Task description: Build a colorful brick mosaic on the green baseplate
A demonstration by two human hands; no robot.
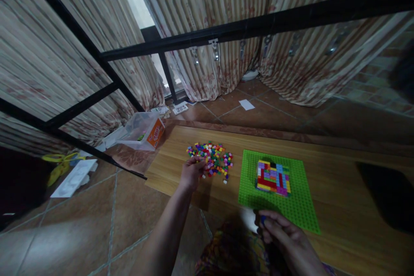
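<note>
My left hand (191,173) reaches into the near left edge of a pile of small coloured bricks (211,159) on a wooden board (326,172); its fingers are curled at the pile, and whether they pinch a brick is hidden. My right hand (284,235) sits close to me at the near edge of a green baseplate (297,205), fingers closed around a small blue brick (262,220). In the middle of the baseplate stands a square patch of built bricks (273,177) in several colours.
A clear plastic box with an orange label (145,131) lies on the tiled floor left of the board. Black metal frame bars (246,26) cross overhead and slant down at left. Curtains hang behind. Yellow scissors (61,164) and white paper lie far left.
</note>
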